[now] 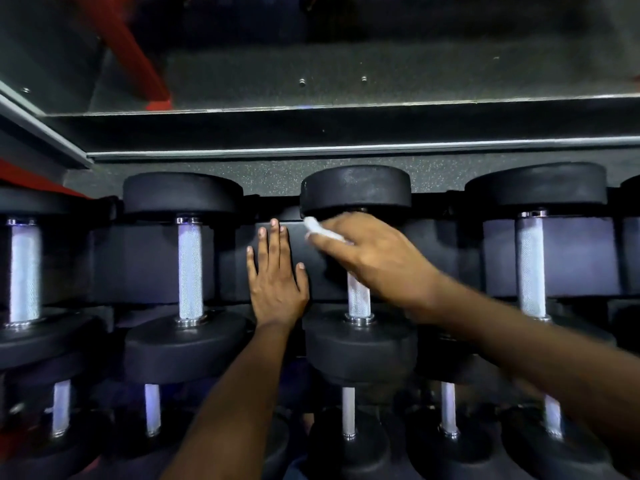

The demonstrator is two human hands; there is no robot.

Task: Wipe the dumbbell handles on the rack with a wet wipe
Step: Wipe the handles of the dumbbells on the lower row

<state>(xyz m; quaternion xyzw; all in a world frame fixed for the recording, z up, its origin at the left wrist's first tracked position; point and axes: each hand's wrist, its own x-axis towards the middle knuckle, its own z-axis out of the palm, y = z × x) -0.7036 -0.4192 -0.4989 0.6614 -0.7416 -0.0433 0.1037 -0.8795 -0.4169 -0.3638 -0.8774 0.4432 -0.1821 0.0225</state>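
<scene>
My right hand [374,258] grips the wet wipe [320,230] around the far end of the dumbbell handle [358,296], scrubbing it. My left hand [275,271] lies flat, fingers straight, on the rack [156,258] for bracing.

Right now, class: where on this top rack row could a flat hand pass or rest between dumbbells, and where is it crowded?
Free: the dark rack panel between the two knurled steel handles on the left, and the panel right of the right hand. Crowded: the middle, where the flat left hand and white wet wipe sit.
</scene>
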